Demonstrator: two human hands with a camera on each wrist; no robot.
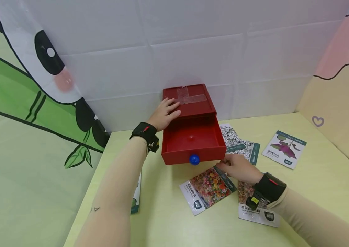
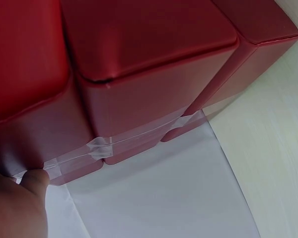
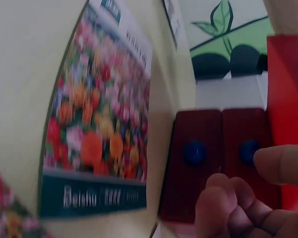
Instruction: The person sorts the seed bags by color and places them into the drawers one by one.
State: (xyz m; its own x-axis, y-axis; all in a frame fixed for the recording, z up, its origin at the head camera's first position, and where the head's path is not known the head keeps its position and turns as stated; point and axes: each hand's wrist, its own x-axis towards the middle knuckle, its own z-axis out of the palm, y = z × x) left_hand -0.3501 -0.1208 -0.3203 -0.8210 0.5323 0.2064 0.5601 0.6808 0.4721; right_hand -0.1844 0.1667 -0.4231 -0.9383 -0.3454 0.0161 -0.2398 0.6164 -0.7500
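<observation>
A red drawer box [image 1: 190, 99], its top patched with clear tape, stands against the back wall. Its top drawer [image 1: 193, 137] is pulled out and shows nothing inside; a blue knob [image 1: 194, 159] sits on its front. My left hand [image 1: 163, 115] rests on the box's top left edge, fingers spread. Just right of the drawer's front corner is my right hand [image 1: 237, 167], fingers bent and thumb apart from them, nothing between. Below it lies a packet with a flower picture [image 3: 97, 119]. In the right wrist view, two lower drawers [image 3: 198, 183] with blue knobs are closed.
Two overlapping speckled packets [image 1: 248, 151] lie right of the box. Farther right is a packet with a purple plant [image 1: 285, 149]. Another flower packet [image 1: 256, 218] is partly under the right wrist. A packet edge [image 1: 136, 197] shows beside the left forearm.
</observation>
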